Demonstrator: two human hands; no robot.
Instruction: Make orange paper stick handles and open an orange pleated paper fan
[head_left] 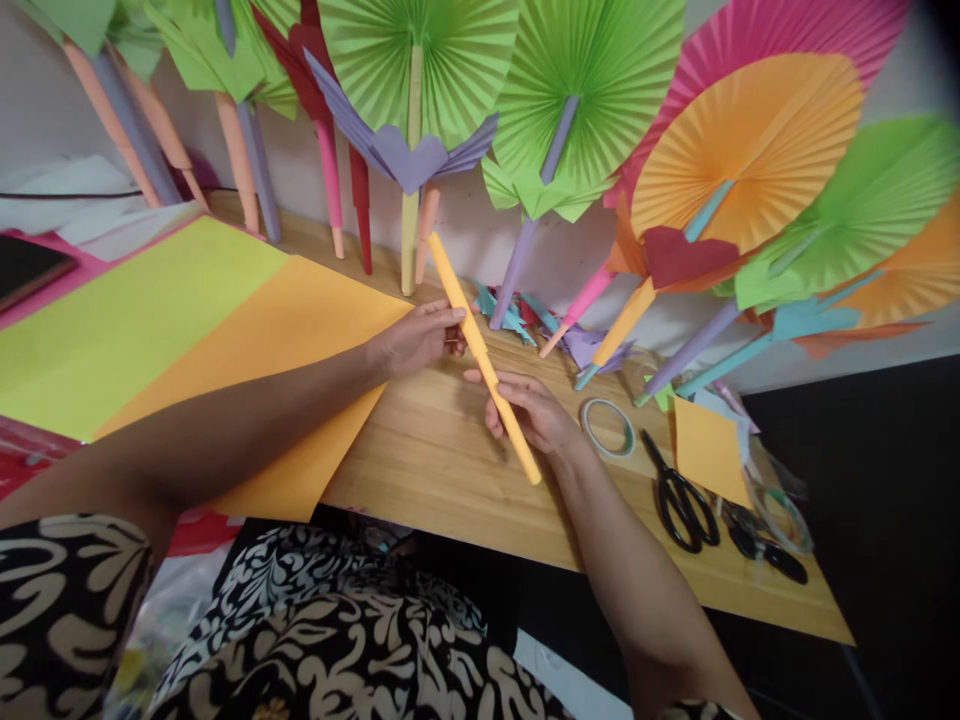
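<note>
A rolled orange paper tube slants above the wooden table, its upper end thinner than its lower end. My left hand pinches the thinner upper part between thumb and fingers. Lower down, my right hand is closed round the thicker part. Beneath my left forearm lies a large sheet of orange paper, overlapping a yellow-green sheet. Just beyond the tube's upper end, a green pleated paper fan with a purple heart leans against the wall.
More paper fans on rolled handles line the wall. To the right lie a tape roll, black-handled scissors, a small orange paper piece and another tape roll. Cut paper scraps sit at the back. The table's front edge is near my body.
</note>
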